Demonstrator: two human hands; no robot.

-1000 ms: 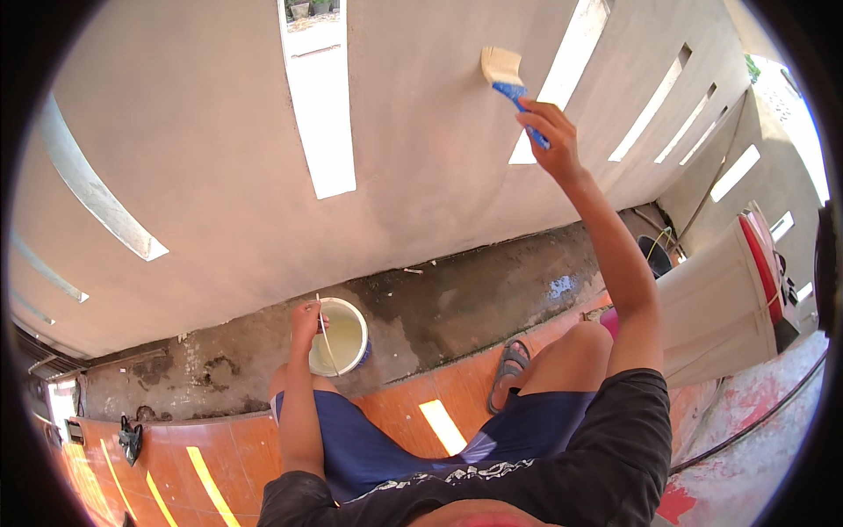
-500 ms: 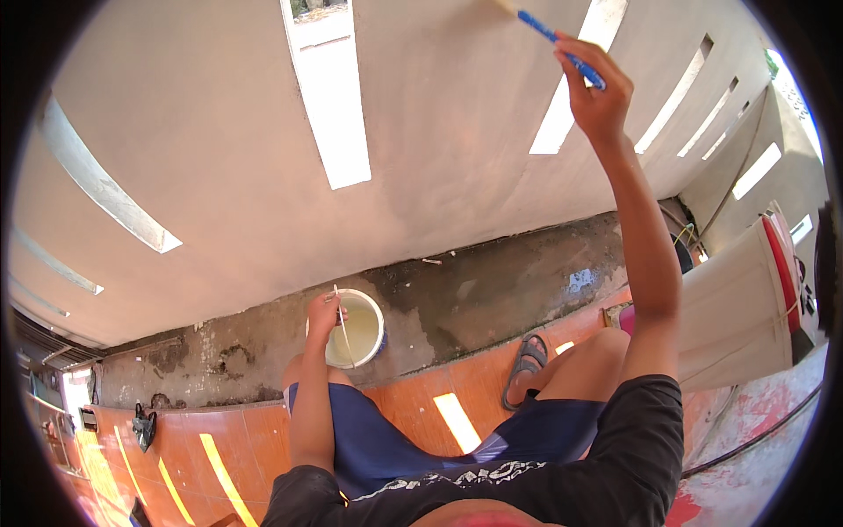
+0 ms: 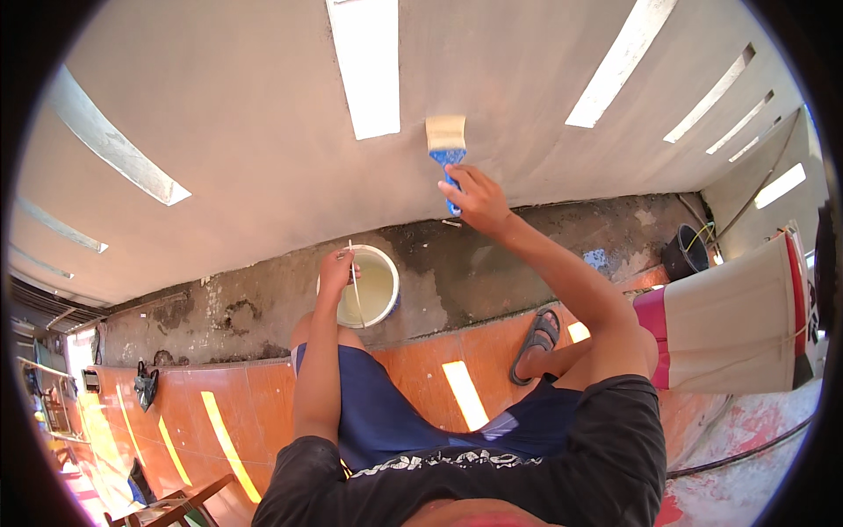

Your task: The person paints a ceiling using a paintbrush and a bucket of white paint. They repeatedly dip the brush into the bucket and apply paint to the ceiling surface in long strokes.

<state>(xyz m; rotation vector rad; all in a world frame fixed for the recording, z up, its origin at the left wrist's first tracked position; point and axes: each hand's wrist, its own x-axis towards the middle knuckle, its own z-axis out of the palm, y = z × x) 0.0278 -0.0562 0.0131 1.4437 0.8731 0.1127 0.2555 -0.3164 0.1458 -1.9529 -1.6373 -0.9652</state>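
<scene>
Partly hidden: white bucket (image 3: 396,283) | left fingers (image 3: 339,257): clasping its thin handle (image 3: 357,295) | right fingers (image 3: 466,176): gripping paintbrush (image 3: 447,147), half-covered

Floor in two parts. Concrete strip (image 3: 518,263): grey-brown, blotched dark; bright wet-looking patch (image 3: 594,258) well right of the white bucket. Tile floor (image 3: 413,378): orange, nearer the wearer than the bucket, with bright light bands. White bucket (image 3: 397,279) appears to stand on the concrete, base mostly hidden. Small white scrap (image 3: 451,223) on the concrete, beyond and right of the bucket. Black pail (image 3: 683,256): far right of it. Tiles: sandalled foot (image 3: 537,345) right of bucket; black bag (image 3: 147,388) well left.
</scene>
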